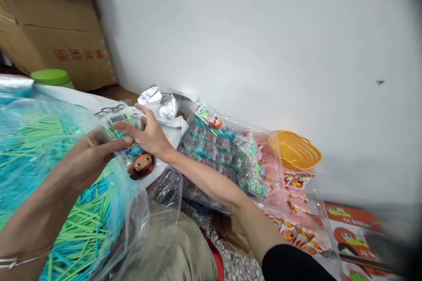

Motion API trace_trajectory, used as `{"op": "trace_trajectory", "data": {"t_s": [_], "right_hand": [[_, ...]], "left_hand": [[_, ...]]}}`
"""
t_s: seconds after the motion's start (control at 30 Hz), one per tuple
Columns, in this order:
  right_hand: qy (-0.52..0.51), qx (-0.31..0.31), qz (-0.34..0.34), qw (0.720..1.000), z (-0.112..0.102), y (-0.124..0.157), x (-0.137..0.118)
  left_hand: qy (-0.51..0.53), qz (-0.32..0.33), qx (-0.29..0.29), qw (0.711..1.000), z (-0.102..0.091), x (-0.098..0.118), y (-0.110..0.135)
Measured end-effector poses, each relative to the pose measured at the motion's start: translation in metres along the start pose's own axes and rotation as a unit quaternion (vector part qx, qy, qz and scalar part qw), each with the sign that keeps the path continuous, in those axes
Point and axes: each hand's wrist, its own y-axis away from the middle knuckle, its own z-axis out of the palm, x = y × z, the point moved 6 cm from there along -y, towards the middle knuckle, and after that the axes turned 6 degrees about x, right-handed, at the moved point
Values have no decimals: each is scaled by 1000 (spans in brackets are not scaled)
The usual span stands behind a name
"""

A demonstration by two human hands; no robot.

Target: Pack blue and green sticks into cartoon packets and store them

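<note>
My left hand (pixel 89 156) is closed round a small clear packet (pixel 121 129) with a barcode label and coloured contents. My right hand (pixel 148 131) reaches across from the right and touches the same packet, fingers partly spread over it. Just below the hands lies a brown cartoon-face toy (pixel 142 165) on white plastic. Both hands hover above a big clear bag of green and blue sticks (pixel 49 171) on the left.
A clear bag of small colourful packets (pixel 227 153) lies right of the hands, with pink and red packets (pixel 296 210) beyond and an orange basket (pixel 295 151) against the white wall. Crumpled foil (pixel 161 103), a green lid (pixel 51 77) and cardboard boxes (pixel 56 22) stand behind.
</note>
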Motion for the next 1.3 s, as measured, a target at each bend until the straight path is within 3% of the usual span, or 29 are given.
{"op": "trace_trajectory", "data": {"t_s": [0.1, 0.23, 0.47, 0.6, 0.83, 1.03, 1.17, 1.3], "right_hand": [[-11, 97, -36, 995, -34, 10, -4], [32, 140, -78, 987, -61, 34, -5], [51, 65, 18, 996, -94, 66, 26], [21, 23, 66, 997, -108, 69, 36], [-34, -23, 67, 997, -132, 70, 35], [1, -47, 103, 994, -194, 72, 30], [97, -87, 130, 983, -251, 78, 17], [143, -96, 156, 973, -306, 84, -1]], "left_hand": [[23, 4, -32, 999, 26, -8, -9], [81, 47, -38, 995, 53, -10, -8], [138, -25, -32, 990, 78, -28, 9], [133, -27, -55, 989, 91, -35, 15], [149, -6, -67, 986, 123, -44, 19], [166, -11, -121, 979, 181, -47, 26], [168, -91, -242, 951, 232, -42, 29], [138, -142, -308, 931, 282, -37, 15]]}}
